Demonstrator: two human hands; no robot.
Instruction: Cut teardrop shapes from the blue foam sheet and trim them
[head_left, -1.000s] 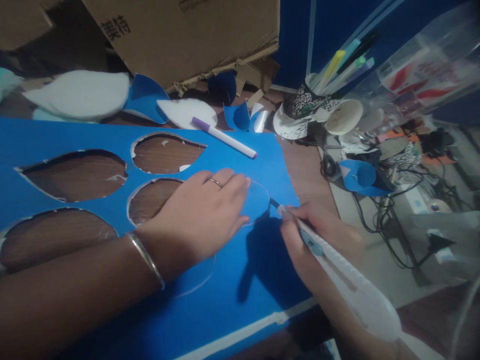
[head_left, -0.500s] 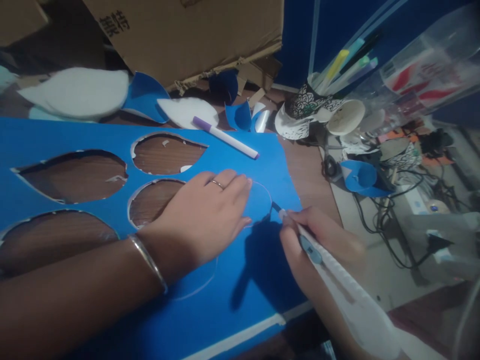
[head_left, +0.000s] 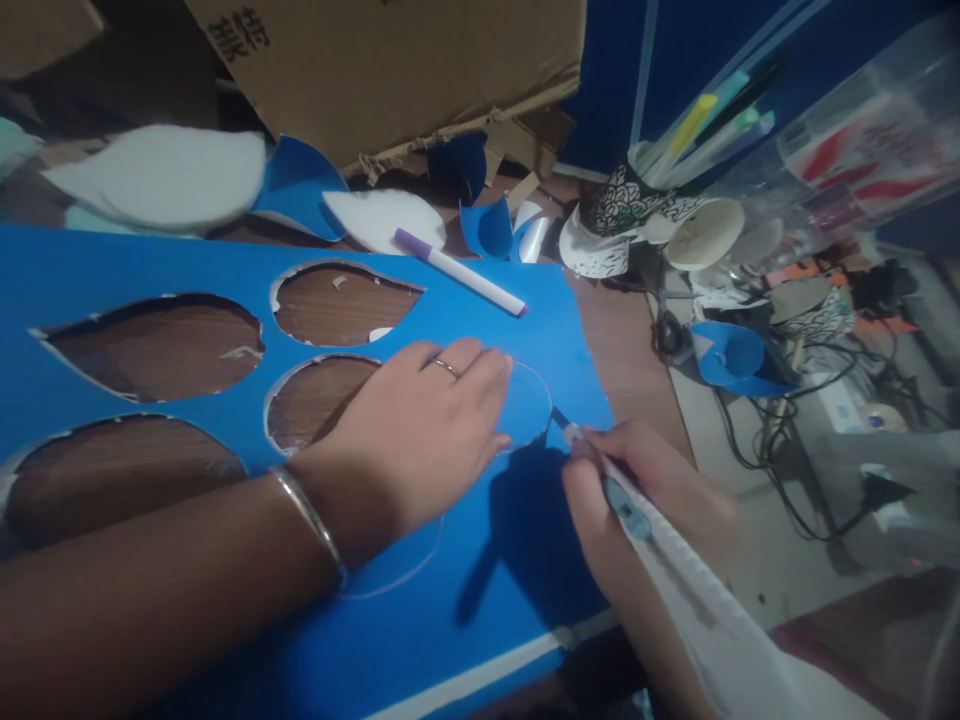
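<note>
A: Where's the blue sheet (head_left: 450, 560) on your feed?

B: I have it flat on the table (head_left: 619, 330). I judge it light, fairly stiff, foam-like from its pale edges, and fragile at the narrow strips between the leaf-shaped holes (head_left: 150, 350).

A: Where would I take hold?

B: I'd choose the wide margin on the right; those strips would likely crease.

A: And the utility knife (head_left: 675, 560)?

B: Light, I'd guess, the thin blade (head_left: 560, 418) probably brittle if twisted. I'd grip behind it, as the right hand (head_left: 675, 475) does, fingers wrapped round the front of the body, blade tip at the drawn outline (head_left: 541, 380).

A: Left hand (head_left: 420, 430)?

B: Palm down, unclenched, resting on the sheet and covering part of the outline. I see nothing in its grasp, but its underside is hidden.

A: Further out?

B: I see a purple-capped pen (head_left: 461, 275) across the far edge, white leaf-shaped pieces (head_left: 187, 175) beyond, then a cardboard box (head_left: 390, 70).
</note>
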